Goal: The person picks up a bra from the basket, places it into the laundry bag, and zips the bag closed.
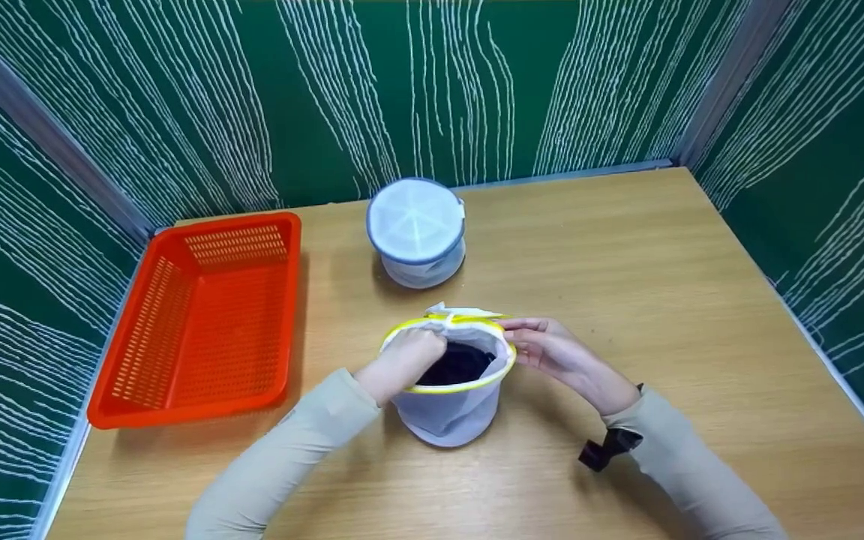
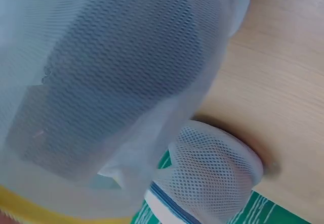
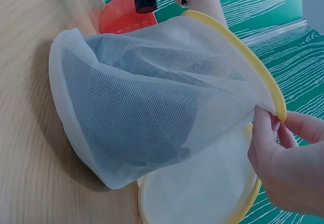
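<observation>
A white mesh laundry bag (image 1: pixel 447 416) with a yellow zipper rim stands upright on the table, its mouth open. Dark cloth (image 1: pixel 458 365) lies inside and shows through the mesh in both wrist views. My left hand (image 1: pixel 406 360) reaches over the rim into the bag; its fingers are hidden, so what they hold cannot be seen. With thumb and fingers my right hand (image 3: pixel 291 158) pinches the yellow rim on the right side. The bag's round lid (image 3: pixel 197 183) hangs open behind it.
Behind stands a second white mesh bag (image 1: pixel 417 217) with a blue rim, its lid over the top. A red plastic basket (image 1: pixel 226 337) sits at the left. Green panels (image 1: pixel 477 90) with white streaks border the table (image 1: pixel 612 247).
</observation>
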`<state>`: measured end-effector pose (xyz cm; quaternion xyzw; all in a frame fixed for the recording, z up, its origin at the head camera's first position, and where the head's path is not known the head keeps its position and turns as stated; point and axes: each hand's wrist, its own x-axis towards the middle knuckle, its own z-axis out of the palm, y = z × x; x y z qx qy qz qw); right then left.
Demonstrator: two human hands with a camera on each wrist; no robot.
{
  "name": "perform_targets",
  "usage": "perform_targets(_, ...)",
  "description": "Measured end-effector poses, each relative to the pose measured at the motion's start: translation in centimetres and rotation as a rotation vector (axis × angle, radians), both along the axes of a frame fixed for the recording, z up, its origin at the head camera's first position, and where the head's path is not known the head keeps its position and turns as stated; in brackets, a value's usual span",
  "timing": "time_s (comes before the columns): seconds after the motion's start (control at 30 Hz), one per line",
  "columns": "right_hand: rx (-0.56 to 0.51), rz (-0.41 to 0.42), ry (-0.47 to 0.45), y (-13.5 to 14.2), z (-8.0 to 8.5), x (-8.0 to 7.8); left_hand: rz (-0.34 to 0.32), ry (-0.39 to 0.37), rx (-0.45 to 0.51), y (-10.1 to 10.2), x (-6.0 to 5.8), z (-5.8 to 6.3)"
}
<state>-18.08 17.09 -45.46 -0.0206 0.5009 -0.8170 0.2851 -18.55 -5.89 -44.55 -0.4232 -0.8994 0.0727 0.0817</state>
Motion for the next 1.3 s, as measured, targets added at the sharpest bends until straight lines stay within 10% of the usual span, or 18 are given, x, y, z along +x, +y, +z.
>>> perform_targets(0.3, -0.042, -0.008, -0.002, 0.1, -0.1, -0.1, 0.035, -0.199, 0.214, -1.9, 0.3, 1.1)
perform_targets(0.57, -0.098, 0.017, 0.003, 0.4, -0.3, -0.3, 0.082, -0.268, 0.615, -3.4, 0.5, 1.7)
perform_targets(0.83, -0.112, 0.041, 0.004, 0.8, -0.7, -0.7, 0.285, -0.323, 0.875, -4.4, -0.7, 1.3)
perform_targets(1.17, 0.019, -0.015, -0.122, 1.1, -1.1, -1.6, 0.697, -0.968, 1.154, -5.0, -4.9, -0.2)
perform_targets(1.3, 0.096, -0.049, -0.182, 1.1, -1.4, -2.1, 0.703, -1.199, 1.217, -5.8, -8.2, -4.1)
